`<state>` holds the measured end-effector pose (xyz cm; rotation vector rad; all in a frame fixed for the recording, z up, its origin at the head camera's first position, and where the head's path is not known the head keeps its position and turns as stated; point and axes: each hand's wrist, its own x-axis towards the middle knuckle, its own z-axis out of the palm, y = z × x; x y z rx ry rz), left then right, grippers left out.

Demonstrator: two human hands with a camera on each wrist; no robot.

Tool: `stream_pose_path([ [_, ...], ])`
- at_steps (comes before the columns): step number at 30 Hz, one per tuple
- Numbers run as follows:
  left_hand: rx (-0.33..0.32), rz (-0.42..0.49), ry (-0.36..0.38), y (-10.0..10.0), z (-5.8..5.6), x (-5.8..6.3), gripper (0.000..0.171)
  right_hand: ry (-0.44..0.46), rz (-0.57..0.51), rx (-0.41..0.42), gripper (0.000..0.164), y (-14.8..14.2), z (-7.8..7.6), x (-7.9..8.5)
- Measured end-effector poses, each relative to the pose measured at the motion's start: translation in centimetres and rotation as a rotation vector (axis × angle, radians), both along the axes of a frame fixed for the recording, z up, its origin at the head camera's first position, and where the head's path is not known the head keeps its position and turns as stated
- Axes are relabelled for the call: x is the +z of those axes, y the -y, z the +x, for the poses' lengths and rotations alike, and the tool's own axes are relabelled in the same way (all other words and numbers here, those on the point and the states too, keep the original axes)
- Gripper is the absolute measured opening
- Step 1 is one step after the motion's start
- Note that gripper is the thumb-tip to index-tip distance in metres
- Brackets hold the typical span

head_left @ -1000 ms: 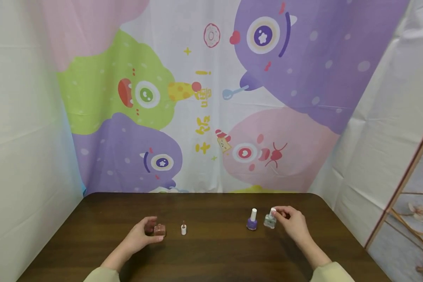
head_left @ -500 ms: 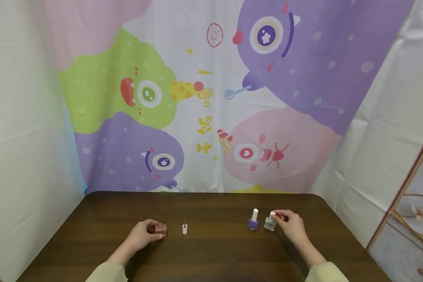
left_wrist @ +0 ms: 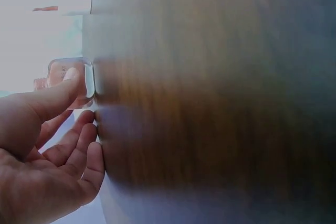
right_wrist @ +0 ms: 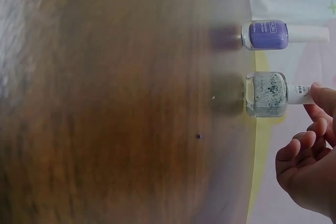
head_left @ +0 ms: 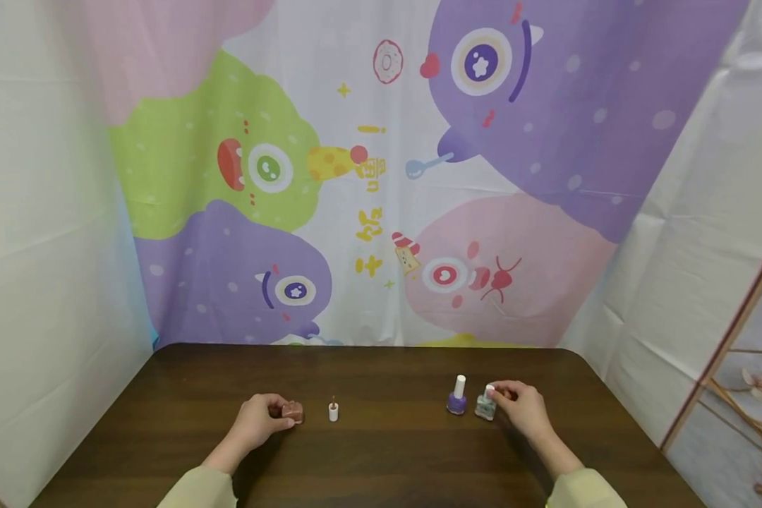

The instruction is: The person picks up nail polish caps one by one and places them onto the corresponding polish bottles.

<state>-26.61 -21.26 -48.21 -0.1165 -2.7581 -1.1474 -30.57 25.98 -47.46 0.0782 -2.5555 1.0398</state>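
Observation:
On the left of the table, my left hand [head_left: 254, 425] pinches an uncapped reddish-brown nail polish bottle [left_wrist: 80, 72] between thumb and fingers; its threaded neck shows in the left wrist view. The bottle's white cap [head_left: 333, 413] stands to its right with the brush [left_wrist: 46, 9] pointing up. My right hand [head_left: 525, 408] pinches the white cap [right_wrist: 298, 93] of a clear glitter nail polish bottle [right_wrist: 269, 95], which stands upright on the table or just above it; I cannot tell which. Close to its left is a capped purple nail polish bottle [head_left: 456, 403], upright.
The dark wood table [head_left: 387, 458] reaches back to a hanging cloth [head_left: 362, 310] printed with cartoon monsters. White cloth [head_left: 51, 247] hangs at the sides. A tiny dark speck [right_wrist: 199, 136] lies on the table in the right wrist view.
My left fingers have closed on the reddish-brown bottle, which has shifted slightly right. The right hand and the glitter bottle have moved a little lower in the head view.

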Motion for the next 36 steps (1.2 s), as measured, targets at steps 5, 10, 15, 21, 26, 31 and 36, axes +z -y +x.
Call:
stream_pose_path([
  [5,0.009,-0.049,-0.011,-0.2,-0.1,0.0,0.018,-0.003,0.005,-0.005,0.019,-0.2,0.0,-0.2],
  [10,0.019,-0.055,-0.02,-0.2,-0.1,0.0,0.018,0.046,-0.004,-0.002,0.021,-0.1,0.1,0.0],
  [15,0.023,-0.053,-0.025,-0.2,0.1,0.2,0.02,0.052,-0.009,0.028,0.025,0.2,0.5,0.7],
  [21,0.03,-0.048,-0.037,-0.4,0.0,0.0,0.02,0.004,0.004,0.064,0.025,0.8,0.9,2.5],
  [26,0.038,-0.048,-0.034,-0.6,0.0,0.0,0.02,-0.021,0.007,0.09,0.024,1.5,1.0,3.9],
  [31,0.049,-0.051,-0.019,-0.6,0.0,0.0,0.02,-0.044,-0.012,0.136,0.023,2.7,1.1,5.2],
  [36,0.048,-0.045,0.002,-0.5,0.0,0.0,0.019,-0.033,-0.044,0.199,0.025,4.3,1.4,6.9],
])
